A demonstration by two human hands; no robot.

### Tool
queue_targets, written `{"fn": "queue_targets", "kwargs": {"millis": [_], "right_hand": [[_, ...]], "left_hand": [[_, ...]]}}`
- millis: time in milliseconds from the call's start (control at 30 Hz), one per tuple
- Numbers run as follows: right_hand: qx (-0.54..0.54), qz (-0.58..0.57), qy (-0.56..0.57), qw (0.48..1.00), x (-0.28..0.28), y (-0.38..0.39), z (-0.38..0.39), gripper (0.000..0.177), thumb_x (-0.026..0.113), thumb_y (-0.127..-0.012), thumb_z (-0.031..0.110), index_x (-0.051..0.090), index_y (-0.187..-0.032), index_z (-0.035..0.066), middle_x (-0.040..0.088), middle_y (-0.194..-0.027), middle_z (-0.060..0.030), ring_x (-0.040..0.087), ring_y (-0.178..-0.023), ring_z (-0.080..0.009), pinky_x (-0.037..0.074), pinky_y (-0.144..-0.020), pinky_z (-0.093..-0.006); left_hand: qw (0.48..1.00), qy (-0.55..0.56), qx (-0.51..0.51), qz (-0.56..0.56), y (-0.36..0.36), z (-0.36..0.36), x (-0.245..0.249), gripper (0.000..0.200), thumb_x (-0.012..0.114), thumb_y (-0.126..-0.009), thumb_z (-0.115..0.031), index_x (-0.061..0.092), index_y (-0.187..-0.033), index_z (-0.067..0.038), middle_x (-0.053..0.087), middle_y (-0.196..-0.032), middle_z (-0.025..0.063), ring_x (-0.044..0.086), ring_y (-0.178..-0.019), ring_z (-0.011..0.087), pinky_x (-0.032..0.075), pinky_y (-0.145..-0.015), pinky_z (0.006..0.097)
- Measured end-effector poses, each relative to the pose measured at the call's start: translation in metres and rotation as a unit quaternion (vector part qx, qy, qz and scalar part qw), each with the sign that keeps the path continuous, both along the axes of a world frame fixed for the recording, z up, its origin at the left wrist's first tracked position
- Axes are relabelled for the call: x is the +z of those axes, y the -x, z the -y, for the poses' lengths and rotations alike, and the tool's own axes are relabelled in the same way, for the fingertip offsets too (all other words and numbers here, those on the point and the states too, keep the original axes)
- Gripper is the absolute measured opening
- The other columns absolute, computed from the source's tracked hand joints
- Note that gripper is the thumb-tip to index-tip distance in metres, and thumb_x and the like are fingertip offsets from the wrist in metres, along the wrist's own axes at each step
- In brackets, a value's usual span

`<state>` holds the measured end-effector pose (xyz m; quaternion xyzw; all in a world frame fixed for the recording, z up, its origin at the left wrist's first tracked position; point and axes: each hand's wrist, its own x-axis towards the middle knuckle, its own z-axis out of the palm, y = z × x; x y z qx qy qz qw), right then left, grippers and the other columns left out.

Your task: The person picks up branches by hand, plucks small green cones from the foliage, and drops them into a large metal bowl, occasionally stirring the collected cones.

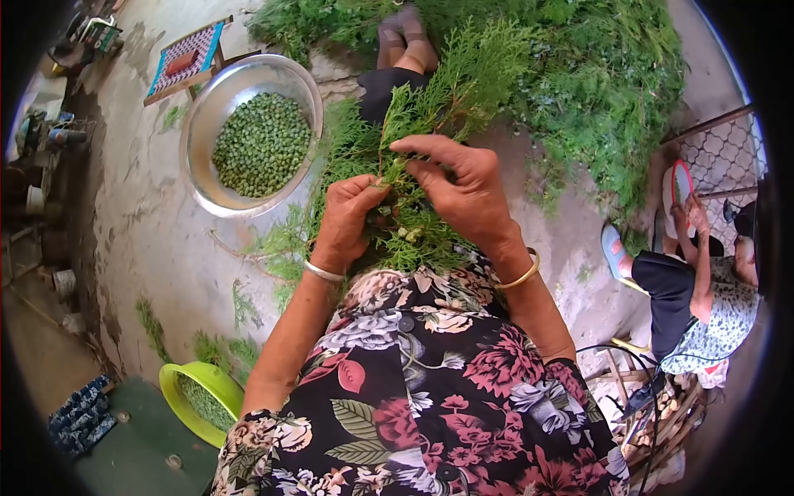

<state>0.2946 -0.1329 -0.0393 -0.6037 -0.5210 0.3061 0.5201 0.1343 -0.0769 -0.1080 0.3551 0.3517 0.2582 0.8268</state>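
A leafy evergreen branch [475, 78] lies across my lap, its feathery green sprays reaching forward past my feet. My left hand [349, 217] is closed in a pinch around a stem of it. Just to the right, my right hand [463, 186] bends over the same sprig, thumb and forefinger curled toward each other with a gap between the tips; whether they hold anything I cannot make out. Small round green cones [409, 235] show among the foliage below my hands. To the left stands a wide metal basin [194, 157] part filled with loose green cones [263, 145].
A big heap of cut branches [595, 91] spreads ahead and right. Beyond the basin is a woven-top stool [186, 62]. A yellow-green bowl [169, 384] stands at lower left. Another person [703, 289] sits at right with a red-rimmed container [681, 182], near piled firewood [662, 422].
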Motion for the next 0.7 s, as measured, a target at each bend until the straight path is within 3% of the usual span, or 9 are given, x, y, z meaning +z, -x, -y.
{"fn": "queue_targets", "kwargs": {"millis": [33, 100, 133, 200, 300, 400, 567, 633, 700], "right_hand": [[0.002, 0.0, 0.0, 1.0, -0.003, -0.001, -0.001, 0.014, 0.061, -0.082, 0.001, 0.066, -0.094, 0.001, 0.068, -0.08, -0.0117, 0.064, -0.064, -0.0143, 0.049, -0.062, -0.0273], [0.053, 0.113, -0.057, 0.991, -0.007, -0.002, -0.004, 0.018, 0.06, -0.079, 0.0, 0.065, -0.096, 0.002, 0.066, -0.082, -0.0157, 0.066, -0.07, -0.0261, 0.05, -0.062, -0.0317], [0.054, 0.113, -0.057, 0.991, -0.008, -0.004, -0.005, 0.018, 0.06, -0.079, 0.0, 0.065, -0.096, 0.002, 0.066, -0.082, -0.0157, 0.066, -0.07, -0.0261, 0.05, -0.062, -0.0317], [0.042, 0.232, -0.103, 0.966, -0.009, -0.005, -0.005, 0.024, 0.061, -0.077, 0.001, 0.062, -0.1, 0.005, 0.064, -0.078, -0.0161, 0.063, -0.073, -0.0334, 0.049, -0.06, -0.0378], [0.051, 0.272, -0.054, 0.959, -0.006, -0.005, -0.001, 0.024, 0.063, -0.077, 0.005, 0.06, -0.101, 0.007, 0.062, -0.071, -0.0135, 0.062, -0.068, -0.0326, 0.048, -0.059, -0.0413], [0.021, 0.305, -0.087, 0.948, -0.01, -0.007, -0.003, 0.024, 0.062, -0.077, 0.005, 0.058, -0.101, 0.008, 0.061, -0.07, -0.0126, 0.062, -0.068, -0.0314, 0.047, -0.058, -0.0413], [0.014, 0.31, -0.091, 0.946, -0.011, -0.012, -0.004, 0.023, 0.063, -0.077, 0.005, 0.06, -0.1, 0.008, 0.062, -0.072, -0.0119, 0.062, -0.068, -0.0309, 0.047, -0.058, -0.0403], [-0.004, 0.316, -0.108, 0.943, -0.012, -0.011, -0.005, 0.024, 0.063, -0.077, 0.004, 0.06, -0.1, 0.008, 0.062, -0.072, -0.012, 0.062, -0.068, -0.0309, 0.047, -0.058, -0.0398], [-0.01, 0.211, -0.122, 0.97, -0.012, -0.008, -0.004, 0.024, 0.064, -0.076, 0.003, 0.06, -0.099, 0.007, 0.063, -0.073, -0.0123, 0.063, -0.068, -0.0312, 0.047, -0.058, -0.0392]], "left_hand": [[1.0, 0.004, -0.006, 0.005, 0.0, 0.0, 0.0, 0.016, 0.061, -0.087, -0.015, 0.062, -0.091, 0.0, 0.063, -0.078, 0.005, 0.058, -0.063, 0.01, 0.045, -0.049, 0.0202], [1.0, 0.004, -0.005, 0.003, 0.0, 0.0, -0.002, 0.014, 0.06, -0.087, -0.015, 0.062, -0.086, -0.001, 0.062, -0.076, 0.0032, 0.058, -0.062, 0.0095, 0.047, -0.05, 0.021], [1.0, 0.004, -0.005, 0.001, 0.0, 0.0, -0.003, 0.014, 0.06, -0.088, -0.015, 0.062, -0.081, -0.003, 0.061, -0.074, 0.0014, 0.058, -0.061, 0.0091, 0.049, -0.051, 0.0217], [1.0, -0.002, -0.002, 0.007, 0.0, 0.001, -0.005, 0.015, 0.06, -0.088, -0.015, 0.062, -0.08, -0.003, 0.061, -0.074, 0.0015, 0.058, -0.061, 0.0088, 0.049, -0.051, 0.0217], [1.0, -0.008, -0.003, 0.011, 0.0, 0.001, -0.004, 0.015, 0.06, -0.088, -0.015, 0.062, -0.08, -0.003, 0.06, -0.073, 0.0015, 0.057, -0.061, 0.0085, 0.048, -0.051, 0.0213], [1.0, -0.005, -0.001, 0.003, -0.001, 0.001, -0.002, 0.016, 0.06, -0.088, -0.016, 0.061, -0.079, -0.003, 0.06, -0.073, 0.0014, 0.057, -0.061, 0.0085, 0.046, -0.05, 0.021], [1.0, -0.01, -0.003, -0.004, 0.001, 0.001, -0.008, 0.017, 0.06, -0.088, -0.016, 0.061, -0.078, -0.002, 0.06, -0.073, 0.0016, 0.057, -0.061, 0.009, 0.046, -0.05, 0.0215], [1.0, -0.003, -0.006, 0.021, 0.003, 0.001, -0.012, 0.014, 0.061, -0.088, -0.015, 0.062, -0.089, -0.001, 0.062, -0.077, 0.0039, 0.059, -0.061, 0.0107, 0.047, -0.05, 0.0214], [1.0, 0.0, -0.004, 0.018, 0.002, 0.001, -0.01, 0.014, 0.061, -0.088, -0.015, 0.062, -0.089, -0.001, 0.062, -0.077, 0.0036, 0.059, -0.061, 0.0106, 0.047, -0.05, 0.0211]]}}
